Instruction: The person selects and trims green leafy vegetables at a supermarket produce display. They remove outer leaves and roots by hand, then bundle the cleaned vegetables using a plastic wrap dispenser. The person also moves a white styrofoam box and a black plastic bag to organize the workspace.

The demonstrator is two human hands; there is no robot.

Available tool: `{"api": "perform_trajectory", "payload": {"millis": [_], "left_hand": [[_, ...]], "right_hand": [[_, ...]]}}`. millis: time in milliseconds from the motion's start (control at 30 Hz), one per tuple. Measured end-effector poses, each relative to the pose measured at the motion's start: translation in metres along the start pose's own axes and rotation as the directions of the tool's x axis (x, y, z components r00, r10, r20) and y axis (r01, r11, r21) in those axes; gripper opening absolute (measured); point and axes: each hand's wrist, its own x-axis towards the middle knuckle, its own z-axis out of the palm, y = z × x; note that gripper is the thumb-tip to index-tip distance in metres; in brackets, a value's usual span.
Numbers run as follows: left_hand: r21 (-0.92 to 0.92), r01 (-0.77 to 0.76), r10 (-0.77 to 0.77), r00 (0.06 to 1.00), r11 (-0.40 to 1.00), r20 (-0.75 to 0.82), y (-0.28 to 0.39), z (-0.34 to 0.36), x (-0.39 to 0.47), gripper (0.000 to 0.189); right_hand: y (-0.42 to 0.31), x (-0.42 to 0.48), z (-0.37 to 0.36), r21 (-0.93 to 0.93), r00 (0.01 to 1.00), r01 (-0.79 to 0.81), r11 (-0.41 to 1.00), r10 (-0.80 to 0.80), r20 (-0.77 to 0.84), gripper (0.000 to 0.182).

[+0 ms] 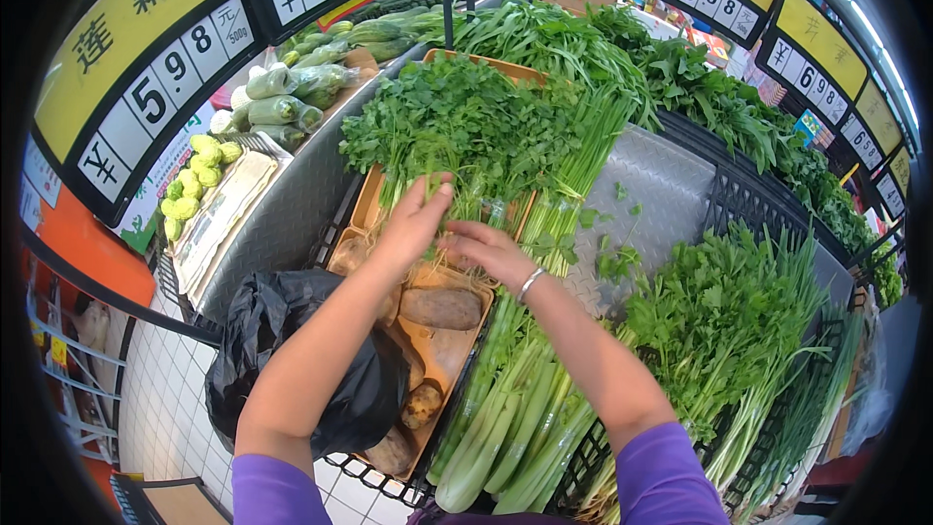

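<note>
Bundles of leafy cilantro [466, 102] lie in an orange tray, roots towards me. My left hand [419, 219] is at their stems, thumb and fingers around a thin green sprig. Just right of it my right hand [487, 248], with a silver bracelet at the wrist, is over the roots with its fingers partly curled; whether it grips any root is hard to tell. Below the hands lie brown lotus roots [441, 308] in an orange tray. Celery stalks [503, 423] lie under my right forearm, and long thin green stems [576, 182] lie beside the cilantro.
A black plastic bag [262, 321] stands open under my left forearm. Leafy celery [700, 306] lies at the right, by a metal panel [641, 168] with loose leaves. Wrapped cucumbers or gourds [280, 109] lie at the left. Price signs [157, 80] on black frames arch above the produce.
</note>
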Motion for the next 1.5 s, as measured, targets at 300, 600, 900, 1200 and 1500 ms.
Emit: {"api": "perform_trajectory", "payload": {"millis": [300,600,900,1200,1500], "left_hand": [[-0.497,-0.006,0.122,0.972,0.868,0.201,0.015,-0.002,-0.005,0.050],[0.600,0.164,-0.435,0.834,0.783,0.339,0.005,-0.027,-0.008,0.047],[0.585,-0.600,0.393,0.799,0.545,0.455,0.019,0.019,-0.054,0.039],[0.340,-0.475,0.362,0.866,0.812,0.345,0.020,0.014,-0.070,0.030],[-0.106,-0.089,0.092,0.996,0.990,0.022,0.044,-0.019,-0.070,0.017]], "right_hand": [[-0.002,-0.015,-0.001,0.624,0.981,0.196,0.757,-0.145,-0.132,0.054],[0.016,-0.026,-0.007,-0.420,0.856,0.116,0.900,-0.305,-0.417,0.039],[-0.019,-0.064,-0.032,-0.086,0.995,-0.003,0.996,-0.005,-0.097,0.023],[0.022,-0.002,-0.095,-0.688,0.621,-0.398,0.607,-0.374,-0.689,0.041],[-0.129,-0.012,-0.117,-0.457,0.507,0.419,0.785,-0.619,-0.599,0.011]]}}
